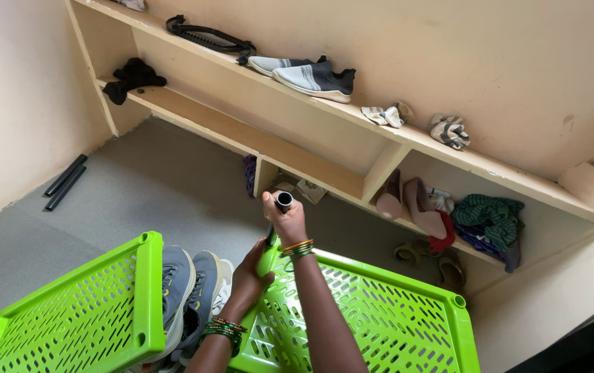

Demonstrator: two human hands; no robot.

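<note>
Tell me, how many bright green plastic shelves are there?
2. One green shelf lies at the lower left beside grey shoes. The other green shelf lies at the lower right, under the person's arms. More may sit outside the picture.

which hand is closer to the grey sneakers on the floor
Left. The left hand rests on the corner of the green tray, just beside the grey sneakers. The right hand is higher up, gripping the black tube, farther from them.
</note>
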